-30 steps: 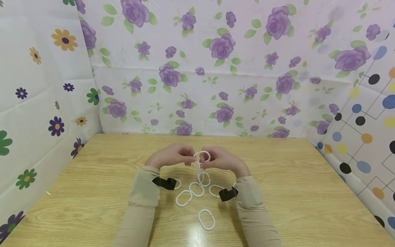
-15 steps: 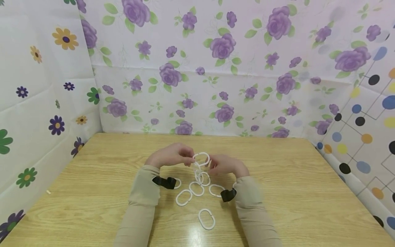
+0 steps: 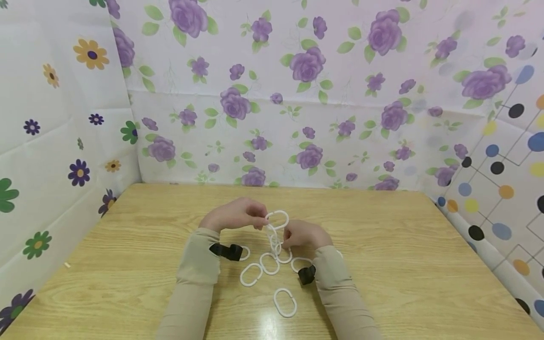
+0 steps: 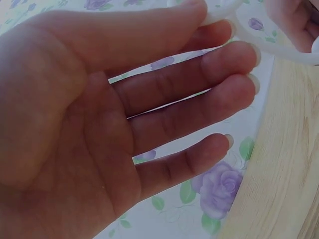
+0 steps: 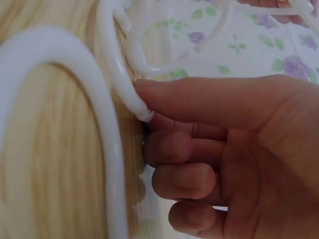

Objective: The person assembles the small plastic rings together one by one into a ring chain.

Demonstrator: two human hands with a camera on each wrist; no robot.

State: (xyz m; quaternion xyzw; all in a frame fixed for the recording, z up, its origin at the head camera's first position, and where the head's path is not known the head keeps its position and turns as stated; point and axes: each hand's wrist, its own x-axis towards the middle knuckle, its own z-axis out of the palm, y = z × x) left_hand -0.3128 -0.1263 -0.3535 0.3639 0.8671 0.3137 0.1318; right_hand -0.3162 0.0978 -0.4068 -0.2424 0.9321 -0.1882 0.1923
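Note:
A short chain of white plastic oval rings [image 3: 275, 233] hangs above the wooden table [image 3: 382, 245]. My left hand [image 3: 260, 221] pinches the chain's top ring [image 3: 278, 219] between thumb and forefinger; in the left wrist view that top ring [image 4: 227, 12] shows at the thumb tip, with the other fingers straight. My right hand [image 3: 286, 245] is lower and pinches the chain's bottom ring [image 3: 284, 256] close to the table. In the right wrist view the thumb and forefinger grip this bottom ring [image 5: 122, 84]. Both arms wear beige sleeves.
Loose white rings lie on the table between my forearms: one [image 3: 250, 275] at left, one [image 3: 269, 263] in the middle, one [image 3: 284, 302] nearest me. Another ring [image 3: 301, 262] lies by my right wrist. Flowered sheets [image 3: 297, 94] wall the table on three sides.
My right hand has left the top ring and dropped toward the table, where it now pinches the chain's bottom ring. The left hand has stayed in place with the top ring.

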